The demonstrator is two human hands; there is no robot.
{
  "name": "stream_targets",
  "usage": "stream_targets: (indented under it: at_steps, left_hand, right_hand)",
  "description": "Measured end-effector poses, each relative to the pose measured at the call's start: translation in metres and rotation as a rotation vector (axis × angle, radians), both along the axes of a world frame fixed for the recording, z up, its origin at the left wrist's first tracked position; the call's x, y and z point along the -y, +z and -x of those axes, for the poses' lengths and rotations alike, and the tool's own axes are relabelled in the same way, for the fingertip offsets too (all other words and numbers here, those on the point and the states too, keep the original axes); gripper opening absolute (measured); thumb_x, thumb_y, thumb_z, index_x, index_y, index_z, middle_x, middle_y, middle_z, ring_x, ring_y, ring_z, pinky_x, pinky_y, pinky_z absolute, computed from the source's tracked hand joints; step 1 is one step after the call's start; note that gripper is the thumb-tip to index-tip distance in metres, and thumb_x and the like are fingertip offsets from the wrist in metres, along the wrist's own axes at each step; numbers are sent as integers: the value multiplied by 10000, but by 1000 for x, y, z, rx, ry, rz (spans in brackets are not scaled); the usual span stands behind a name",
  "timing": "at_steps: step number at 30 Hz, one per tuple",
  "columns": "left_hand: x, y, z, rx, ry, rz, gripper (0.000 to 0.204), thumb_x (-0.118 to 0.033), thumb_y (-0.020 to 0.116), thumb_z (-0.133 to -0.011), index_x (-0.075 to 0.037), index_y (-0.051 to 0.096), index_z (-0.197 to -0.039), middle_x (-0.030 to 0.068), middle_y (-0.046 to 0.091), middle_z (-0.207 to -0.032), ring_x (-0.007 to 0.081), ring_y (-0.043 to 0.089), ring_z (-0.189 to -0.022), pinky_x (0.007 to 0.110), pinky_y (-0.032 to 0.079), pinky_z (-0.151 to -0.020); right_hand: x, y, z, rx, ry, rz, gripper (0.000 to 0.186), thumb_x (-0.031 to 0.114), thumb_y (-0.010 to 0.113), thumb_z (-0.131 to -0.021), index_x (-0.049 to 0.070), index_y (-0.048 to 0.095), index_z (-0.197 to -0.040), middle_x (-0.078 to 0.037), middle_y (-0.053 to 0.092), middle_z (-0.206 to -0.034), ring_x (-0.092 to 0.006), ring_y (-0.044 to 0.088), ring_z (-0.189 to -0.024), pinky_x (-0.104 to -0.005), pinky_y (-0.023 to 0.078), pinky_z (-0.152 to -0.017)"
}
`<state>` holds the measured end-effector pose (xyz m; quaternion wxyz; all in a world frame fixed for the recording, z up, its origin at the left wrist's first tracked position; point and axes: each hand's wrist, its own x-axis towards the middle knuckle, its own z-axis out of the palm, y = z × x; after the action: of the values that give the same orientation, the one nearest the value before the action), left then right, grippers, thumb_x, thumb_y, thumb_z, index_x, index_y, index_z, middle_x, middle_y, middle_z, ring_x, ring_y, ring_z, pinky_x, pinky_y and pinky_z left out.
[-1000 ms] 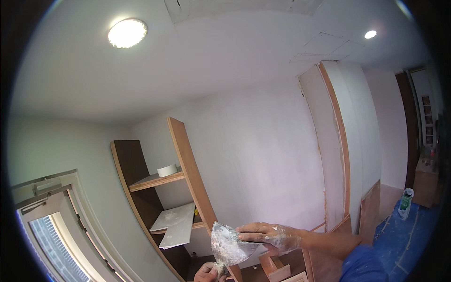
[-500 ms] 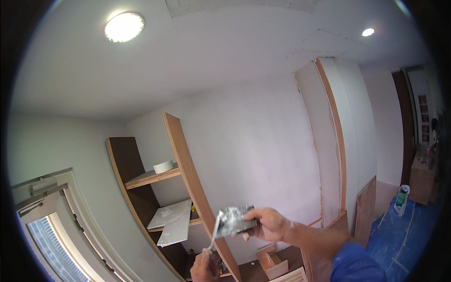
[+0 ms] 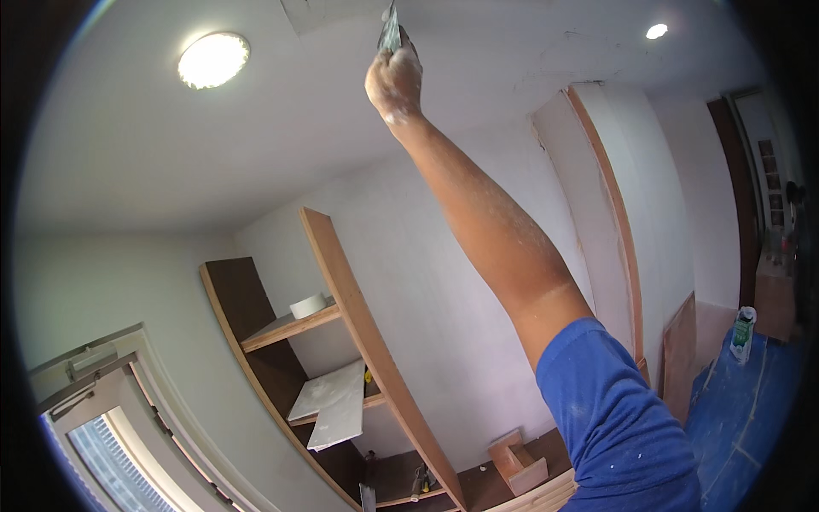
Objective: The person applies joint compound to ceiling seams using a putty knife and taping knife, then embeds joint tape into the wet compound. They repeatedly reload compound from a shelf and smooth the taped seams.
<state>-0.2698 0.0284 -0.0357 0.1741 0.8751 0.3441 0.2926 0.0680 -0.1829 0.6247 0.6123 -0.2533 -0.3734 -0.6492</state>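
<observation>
My right hand [image 3: 396,84] is lifted high toward the ceiling [image 3: 341,111], its fingers closed around a flat metal putty knife [image 3: 392,32]. The blade points up, seen nearly edge-on, with a little whitish compound near its tip. It is close to a greyer ceiling patch [image 3: 461,15] at the top of the view; whether it touches the surface I cannot tell. White dust marks the wrist, and a blue sleeve covers the upper arm. My left hand is out of view.
A wooden shelf unit [image 3: 341,290] stands left of centre, holding a white tape roll [image 3: 308,305], whitish boards [image 3: 337,405] and small tools [image 3: 420,482]. A door [image 3: 128,427] is at lower left. Blue sheeting [image 3: 738,418] and a bag [image 3: 742,335] lie at right.
My right hand has risen from low centre to the ceiling with the putty knife. My left hand, which was low beside a thin whitish strip at the knife, has left the view.
</observation>
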Motion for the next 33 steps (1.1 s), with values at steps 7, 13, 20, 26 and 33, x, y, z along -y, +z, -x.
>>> stream_targets:
  at_steps: [7, 13, 20, 26, 33]
  left_hand:
    - [-6, -124, 59, -123, 210, 76, 404, -207, 480, -1039, -106, 541, -1426, 213, 593, -1394, 431, 611, -1214, 525, 517, -971]
    - [39, -69, 97, 26, 76, 89, 410, -205, 505, -1026, -120, 536, -1426, 222, 607, -1329, 446, 624, -1159, 524, 536, -940]
    - [24, -89, 81, 118, 236, 116, 349, -185, 529, -1013, -103, 587, -1347, 236, 647, -1238, 467, 649, -1075, 524, 547, -899]
    - [17, -94, 84, 27, 179, 47, 328, -197, 512, -1027, -98, 590, -1330, 247, 659, -1213, 462, 650, -1083, 527, 547, -887]
    - [24, -83, 81, 8, 179, 132, 353, -261, 508, -1041, -110, 585, -1350, 256, 634, -1272, 456, 637, -1129, 536, 536, -901]
  right_hand:
    - [-40, 39, 31, -164, -33, -70, 654, -46, 447, -925, 11, 287, -1556, -248, 354, -1469, -421, 395, -1361, -511, 456, -1128]
    - [-126, 68, 44, -67, -260, -442, 639, 28, 415, -989, 17, 213, -1595, -288, 243, -1603, -455, 253, -1481, -545, 317, -1221]
    - [-141, 25, 28, 25, -268, -7, 751, -89, 532, -840, 1, 284, -1543, -216, 318, -1506, -428, 342, -1389, -530, 480, -1119]
    - [-62, 1, 17, -19, -164, -126, 444, 53, 408, -1035, -19, 398, -1473, -182, 457, -1440, -386, 440, -1331, -482, 484, -1096]
    - [-15, 39, 17, -103, 100, -216, 542, 47, 435, -994, -34, 355, -1524, -326, 409, -1477, -476, 417, -1376, -552, 367, -1163]
